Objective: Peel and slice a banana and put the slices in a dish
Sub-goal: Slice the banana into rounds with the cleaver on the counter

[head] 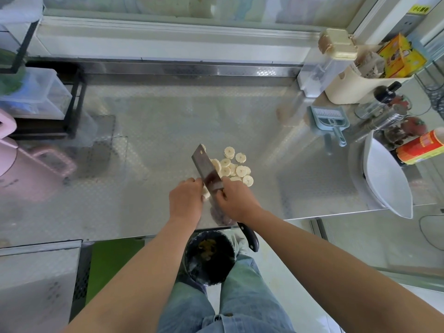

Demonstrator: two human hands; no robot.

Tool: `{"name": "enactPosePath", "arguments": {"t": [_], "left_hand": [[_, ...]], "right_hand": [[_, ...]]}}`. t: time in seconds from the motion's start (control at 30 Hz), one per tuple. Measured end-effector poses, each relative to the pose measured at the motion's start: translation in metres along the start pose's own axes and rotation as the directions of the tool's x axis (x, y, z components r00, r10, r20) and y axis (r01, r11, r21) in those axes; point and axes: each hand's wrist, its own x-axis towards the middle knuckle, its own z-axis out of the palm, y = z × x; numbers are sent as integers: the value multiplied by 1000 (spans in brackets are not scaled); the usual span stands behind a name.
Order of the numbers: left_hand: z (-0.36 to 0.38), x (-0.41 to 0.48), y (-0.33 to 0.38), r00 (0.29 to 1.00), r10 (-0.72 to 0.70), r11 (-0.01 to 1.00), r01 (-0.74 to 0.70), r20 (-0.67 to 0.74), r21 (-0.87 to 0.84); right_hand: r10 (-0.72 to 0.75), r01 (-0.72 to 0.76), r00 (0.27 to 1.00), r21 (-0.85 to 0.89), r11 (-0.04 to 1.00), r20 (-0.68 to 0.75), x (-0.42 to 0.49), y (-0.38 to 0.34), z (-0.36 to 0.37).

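Several pale round banana slices (234, 168) lie in a loose heap on the steel counter (149, 131), to the right of a dark cleaver blade (206, 170). My right hand (236, 199) grips the cleaver where blade meets handle; the black handle (249, 235) sticks out past the counter's front edge. My left hand (186, 199) is curled against the blade's left side, fingers on a small pale banana stub (205, 194) that is mostly hidden. A white oval dish (384, 181) leans at the counter's right edge, far from both hands.
A black bin (210, 257) with yellowish scraps stands on the floor under the counter edge. Bottles, a red jar (420, 149) and a blue scoop (330, 121) crowd the right. A pink appliance (28, 164) and a black rack (72, 102) stand at left.
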Motion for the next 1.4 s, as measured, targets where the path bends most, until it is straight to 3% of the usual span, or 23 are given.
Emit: {"name": "enactPosePath", "arguments": {"t": [0.43, 0.7, 1.1, 1.4], "left_hand": [[-1, 2, -3, 1000, 11, 1000, -11, 4, -14], [1, 2, -6, 1000, 20, 998, -21, -16, -52], [-2, -4, -10, 1000, 25, 1000, -25, 18, 13], [-5, -1, -9, 999, 35, 999, -36, 25, 10]], "right_hand": [[5, -1, 999, -90, 996, 52, -2, -5, 6], [86, -69, 986, -122, 990, 143, -1, -9, 19], [13, -12, 1000, -44, 999, 16, -3, -9, -4], [-26, 28, 999, -95, 995, 26, -4, -13, -6]]}}
